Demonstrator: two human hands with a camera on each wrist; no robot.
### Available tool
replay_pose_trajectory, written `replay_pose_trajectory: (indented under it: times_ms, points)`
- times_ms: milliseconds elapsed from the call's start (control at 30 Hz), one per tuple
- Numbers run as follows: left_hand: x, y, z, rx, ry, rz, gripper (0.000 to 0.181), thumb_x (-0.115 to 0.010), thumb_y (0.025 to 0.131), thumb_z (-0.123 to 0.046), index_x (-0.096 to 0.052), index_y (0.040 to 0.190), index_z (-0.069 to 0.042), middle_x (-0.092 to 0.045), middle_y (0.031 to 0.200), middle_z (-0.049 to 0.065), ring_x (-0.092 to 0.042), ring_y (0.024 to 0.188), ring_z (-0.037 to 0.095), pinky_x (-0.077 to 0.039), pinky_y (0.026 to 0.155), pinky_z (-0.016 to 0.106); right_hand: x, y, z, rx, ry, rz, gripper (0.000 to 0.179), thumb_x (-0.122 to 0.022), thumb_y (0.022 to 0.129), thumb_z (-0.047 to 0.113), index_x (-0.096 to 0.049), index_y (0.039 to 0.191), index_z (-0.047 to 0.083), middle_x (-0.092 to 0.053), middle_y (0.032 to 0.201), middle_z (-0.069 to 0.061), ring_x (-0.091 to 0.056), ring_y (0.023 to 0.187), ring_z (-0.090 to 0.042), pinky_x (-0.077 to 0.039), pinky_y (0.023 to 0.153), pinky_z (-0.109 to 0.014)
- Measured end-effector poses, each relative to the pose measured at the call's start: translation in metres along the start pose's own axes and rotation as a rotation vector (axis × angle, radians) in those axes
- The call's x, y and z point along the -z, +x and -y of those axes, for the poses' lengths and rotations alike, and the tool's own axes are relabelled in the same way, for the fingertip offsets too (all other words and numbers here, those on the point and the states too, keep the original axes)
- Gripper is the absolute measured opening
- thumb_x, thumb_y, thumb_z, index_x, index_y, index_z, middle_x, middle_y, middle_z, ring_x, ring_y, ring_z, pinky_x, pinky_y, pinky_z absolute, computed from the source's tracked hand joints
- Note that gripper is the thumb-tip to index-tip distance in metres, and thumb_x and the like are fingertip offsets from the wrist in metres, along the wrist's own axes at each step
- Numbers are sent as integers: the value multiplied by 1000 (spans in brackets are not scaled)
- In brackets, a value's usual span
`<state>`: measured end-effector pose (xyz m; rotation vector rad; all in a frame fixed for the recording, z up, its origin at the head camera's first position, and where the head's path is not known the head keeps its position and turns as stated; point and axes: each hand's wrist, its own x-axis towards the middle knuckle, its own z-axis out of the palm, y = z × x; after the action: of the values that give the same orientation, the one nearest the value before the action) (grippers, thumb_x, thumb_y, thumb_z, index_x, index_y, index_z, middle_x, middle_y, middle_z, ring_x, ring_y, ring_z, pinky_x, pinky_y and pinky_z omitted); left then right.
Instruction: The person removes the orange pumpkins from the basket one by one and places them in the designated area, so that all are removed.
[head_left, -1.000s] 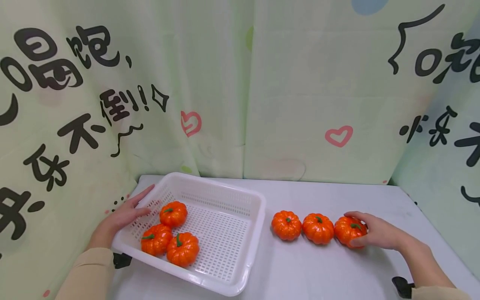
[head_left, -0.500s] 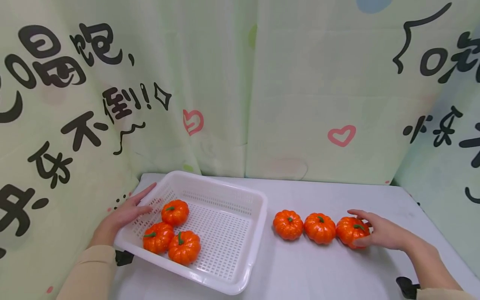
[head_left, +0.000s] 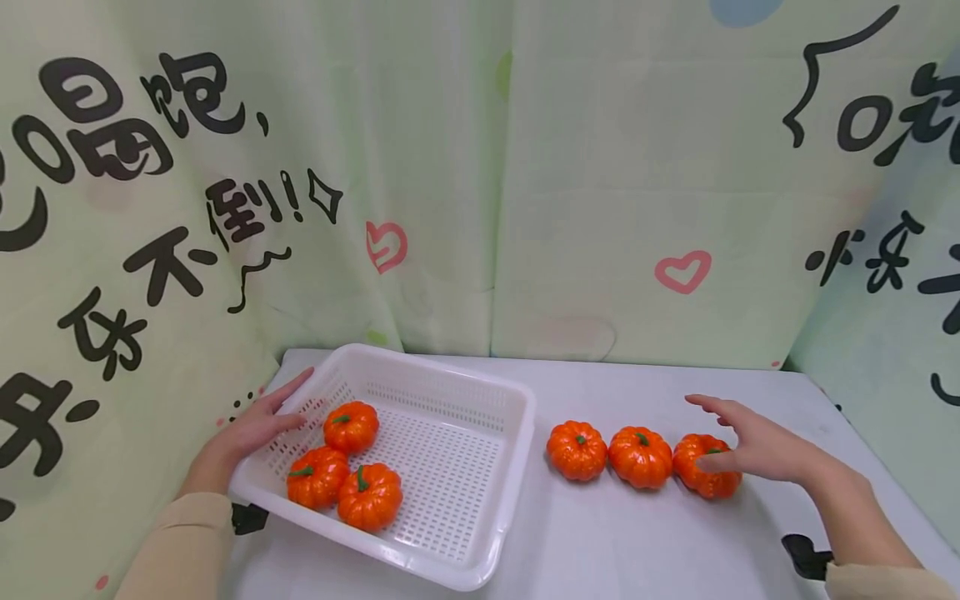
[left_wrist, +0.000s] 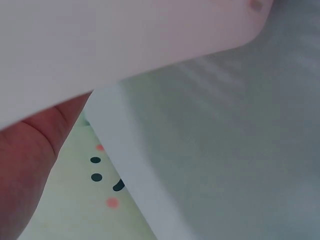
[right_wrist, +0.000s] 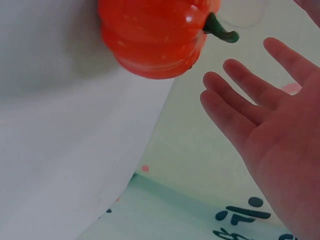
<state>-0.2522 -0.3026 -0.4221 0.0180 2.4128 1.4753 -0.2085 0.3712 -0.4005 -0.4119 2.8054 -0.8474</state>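
Note:
My left hand (head_left: 251,433) is at the left side of a white plastic basket (head_left: 517,467), its thumb over the rim and its fingers stretched along the outside. In the left wrist view the basket wall (left_wrist: 125,40) hides most of its fingers. Three shiny orange pumpkins with green stems, such as the front one (head_left: 370,497), sit at the left inside the basket. My right hand (head_left: 772,446) is spread just above and beside the rightmost pumpkin (head_left: 693,467) on the table. In the right wrist view its fingers (right_wrist: 260,90) are apart, away from that pumpkin's stem.
Left of that pumpkin, a middle pumpkin (head_left: 640,457) and another pumpkin (head_left: 576,451) complete a row on the white-covered table (head_left: 600,550). A pale green curtain (head_left: 585,208) with black characters and pink hearts stands behind and at both sides.
My right hand has lifted off the rightmost pumpkin, its fingers rising and spreading. The pumpkin stays at the end of the row. The left hand and basket have kept their places.

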Motion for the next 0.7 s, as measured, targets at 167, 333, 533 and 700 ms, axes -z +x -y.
replay_pose_trajectory:
  times_ms: [167,333,533,700]
  points:
    - [0,0,0,5,-3,-1,77,-57,101,-18,-13,163,-34,-25,159,28,-63,107,33,-60,78,46,1,9,19,31,-16,-32,89,-84,80,26,-37,151,1,-35,146,-34,-40,124,-58,-56,79,-61]
    - [0,0,1,11,-11,-2,77,-56,101,-19,-12,163,-35,-26,158,28,-63,107,32,-60,78,46,3,20,41,61,-40,-37,89,-84,80,28,-37,152,4,-36,148,-31,-41,125,-55,-54,81,-64]
    - [0,1,1,-5,-2,1,77,-56,102,-18,-12,163,-34,-28,157,29,-64,103,30,-60,77,45,2,33,68,83,-49,-45,89,-84,82,29,-37,153,6,-37,151,-26,-40,130,-51,-51,89,-65]
    - [-1,0,1,0,-9,-3,76,-56,102,-18,-13,163,-34,-28,157,29,-64,104,31,-60,77,46,1,43,89,111,-38,-36,89,-83,82,31,-37,154,7,-38,150,-25,-39,131,-49,-49,92,-65]
